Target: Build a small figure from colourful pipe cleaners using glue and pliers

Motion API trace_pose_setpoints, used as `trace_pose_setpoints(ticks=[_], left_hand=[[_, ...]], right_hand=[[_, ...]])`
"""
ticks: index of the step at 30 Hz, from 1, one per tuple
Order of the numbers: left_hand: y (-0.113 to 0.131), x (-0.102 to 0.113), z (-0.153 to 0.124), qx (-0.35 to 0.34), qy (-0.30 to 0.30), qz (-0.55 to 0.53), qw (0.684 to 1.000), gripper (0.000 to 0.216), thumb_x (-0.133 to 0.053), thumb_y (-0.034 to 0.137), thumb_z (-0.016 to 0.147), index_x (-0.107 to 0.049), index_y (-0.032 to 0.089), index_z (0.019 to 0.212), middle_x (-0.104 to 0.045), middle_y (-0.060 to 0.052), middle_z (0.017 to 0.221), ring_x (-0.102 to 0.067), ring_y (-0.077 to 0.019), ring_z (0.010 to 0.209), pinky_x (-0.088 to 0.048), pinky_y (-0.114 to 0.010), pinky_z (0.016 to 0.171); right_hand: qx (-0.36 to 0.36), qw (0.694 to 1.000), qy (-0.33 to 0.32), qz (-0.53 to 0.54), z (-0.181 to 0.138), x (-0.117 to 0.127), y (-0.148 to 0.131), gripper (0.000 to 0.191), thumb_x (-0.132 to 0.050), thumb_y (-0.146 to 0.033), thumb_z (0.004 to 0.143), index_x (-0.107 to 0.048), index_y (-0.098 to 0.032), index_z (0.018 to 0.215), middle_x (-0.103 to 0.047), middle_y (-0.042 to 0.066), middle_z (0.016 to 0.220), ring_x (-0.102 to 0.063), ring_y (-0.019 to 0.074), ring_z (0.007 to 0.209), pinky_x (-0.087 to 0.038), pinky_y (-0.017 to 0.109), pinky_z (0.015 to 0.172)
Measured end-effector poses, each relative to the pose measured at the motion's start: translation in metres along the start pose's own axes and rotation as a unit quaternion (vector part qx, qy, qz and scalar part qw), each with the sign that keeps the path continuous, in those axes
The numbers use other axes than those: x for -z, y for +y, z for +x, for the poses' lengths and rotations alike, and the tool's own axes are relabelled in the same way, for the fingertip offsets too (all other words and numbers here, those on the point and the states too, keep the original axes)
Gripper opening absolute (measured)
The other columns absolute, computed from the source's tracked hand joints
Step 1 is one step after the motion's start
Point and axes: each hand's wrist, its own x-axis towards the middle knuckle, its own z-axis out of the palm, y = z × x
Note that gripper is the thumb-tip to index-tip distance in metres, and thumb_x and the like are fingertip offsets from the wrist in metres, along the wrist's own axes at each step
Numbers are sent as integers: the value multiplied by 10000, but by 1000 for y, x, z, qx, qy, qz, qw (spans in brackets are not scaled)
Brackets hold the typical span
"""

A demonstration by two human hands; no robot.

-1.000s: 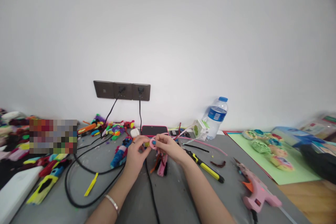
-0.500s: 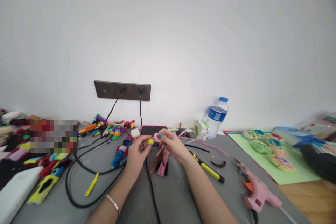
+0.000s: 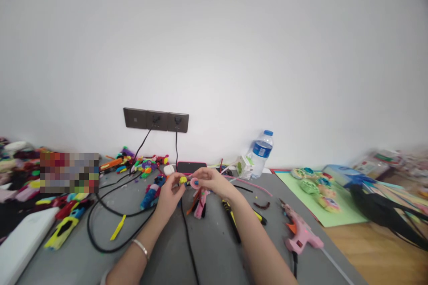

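Both hands meet above the grey table (image 3: 214, 249), near its middle. My left hand (image 3: 171, 192) pinches a small yellow fuzzy piece (image 3: 183, 180) between thumb and fingertips. My right hand (image 3: 212, 182) pinches a small pink coiled ring (image 3: 194, 183) right next to it. The two pieces sit close together, almost touching. Just below the hands lies a bundle of pink, orange and black pipe cleaners (image 3: 199, 202).
A pink glue gun (image 3: 301, 231) lies to the right, a yellow-black tool (image 3: 234, 216) by my right forearm. Black cables (image 3: 110, 213) loop at left from wall sockets (image 3: 155, 120). A water bottle (image 3: 260, 153), a phone (image 3: 191, 167), colourful craft pieces (image 3: 142, 163) and a green sheet (image 3: 321, 200) stand around.
The view has shifted to the right and things appear further left. My hands stayed together; the yellow piece and pink ring now sit side by side between the fingertips.
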Motion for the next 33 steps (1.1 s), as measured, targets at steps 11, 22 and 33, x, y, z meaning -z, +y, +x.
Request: trace_pose_setpoints(ticks=[11,22,33], left_hand=[[23,-11,-5,-13,-149,84,985,147,-618,320,745,-603,178,712,-544,21,641,-466,-132,583,-355,-235,568],[12,-8,-3,73,-148,-8,986,273,-600,457,789,-556,188,798,-401,72,550,-359,-99,483,-290,-199,462],[8,-1,9,159,-132,-37,978,326,-717,450,690,-635,165,827,-510,36,632,-411,-88,502,-329,-195,458]], right_hand=[[85,991,93,-36,-35,-19,24,290,-786,-289,640,-612,-170,840,-652,-12,703,-614,117,623,-486,249,619],[69,984,165,20,-36,-31,36,396,-776,-481,645,-581,-168,789,-612,-26,619,-567,101,493,-422,211,465],[120,989,75,-43,1,-10,38,339,-738,-468,710,-677,-145,797,-679,22,688,-612,132,593,-469,258,593]])
